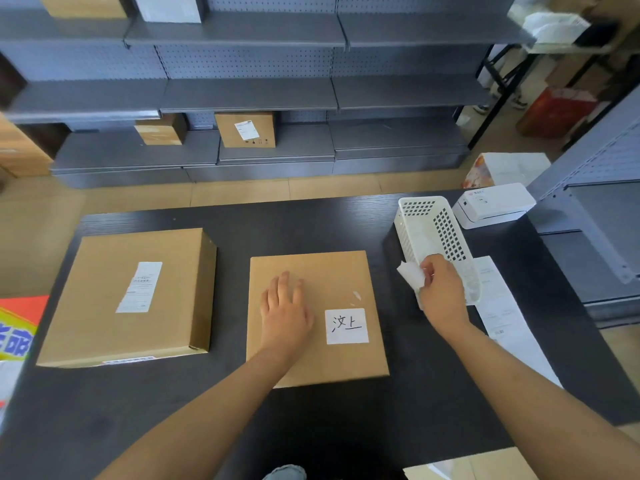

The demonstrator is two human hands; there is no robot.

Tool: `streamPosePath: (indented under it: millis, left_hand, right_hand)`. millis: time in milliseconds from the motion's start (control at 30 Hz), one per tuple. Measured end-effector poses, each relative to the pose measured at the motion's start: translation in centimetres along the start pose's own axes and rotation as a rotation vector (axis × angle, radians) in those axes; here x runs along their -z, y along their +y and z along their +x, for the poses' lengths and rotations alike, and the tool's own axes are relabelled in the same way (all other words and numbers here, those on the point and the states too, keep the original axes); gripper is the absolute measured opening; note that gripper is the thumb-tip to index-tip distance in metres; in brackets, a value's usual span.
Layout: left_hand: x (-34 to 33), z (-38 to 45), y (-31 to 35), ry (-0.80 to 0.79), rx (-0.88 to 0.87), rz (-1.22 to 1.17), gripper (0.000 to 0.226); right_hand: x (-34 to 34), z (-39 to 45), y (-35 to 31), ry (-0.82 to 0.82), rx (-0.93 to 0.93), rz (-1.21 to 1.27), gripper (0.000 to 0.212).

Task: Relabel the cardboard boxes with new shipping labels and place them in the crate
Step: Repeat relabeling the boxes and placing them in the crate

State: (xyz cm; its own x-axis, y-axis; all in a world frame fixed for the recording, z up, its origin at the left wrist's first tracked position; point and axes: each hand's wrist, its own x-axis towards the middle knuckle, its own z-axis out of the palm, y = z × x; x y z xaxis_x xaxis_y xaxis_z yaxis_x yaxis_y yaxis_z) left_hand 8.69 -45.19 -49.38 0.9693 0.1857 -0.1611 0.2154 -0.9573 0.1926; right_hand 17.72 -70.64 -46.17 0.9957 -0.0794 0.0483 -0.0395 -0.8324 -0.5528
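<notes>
Cardboard is lying flat in two places on the dark table [311, 230]: a middle box [341, 278] straight before the person, and a larger box [97, 271] well apart to its left, wearing a printed label [140, 287]. The middle box is carrying a white sticker [346, 326] with handwritten characters near its right edge. The left hand [285, 313] is resting on this box with straight, relaxed fingers, just beside the sticker. The right hand [441, 289] is pinching a crumpled white paper [410, 273] at the near end of a white perforated basket [433, 233], which is standing at the right of the middle box; what is lying inside it cannot be told. A long paper strip [502, 306] is lying on the table beside the basket, and a small white printer [493, 206] is sitting behind it. Beyond the table, grey metal shelves [242, 95] are holding two more cardboard boxes [246, 129] on the low level, above a pale tiled floor [242, 192].
</notes>
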Motion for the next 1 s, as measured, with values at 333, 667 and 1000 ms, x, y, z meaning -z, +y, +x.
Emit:
streamPosePath:
  millis: [333, 667, 1000]
  left_hand:
    - [0.6, 1.8, 11.9, 0.041, -0.016, 0.046, 0.048]
    - [-0.2, 3.0, 17.6, -0.019, -0.097, 0.142, 0.035]
    - [-0.7, 3.6, 17.8, -0.067, -0.130, 0.115, 0.033]
  right_hand:
    - [5.2, 6.2, 8.5, -0.136, 0.007, 0.035, 0.017]
    - [4.9, 6.8, 11.2, -0.386, 0.478, -0.393, 0.025]
    - [3.3, 5.5, 10.3, -0.521, 0.438, -0.764, 0.032]
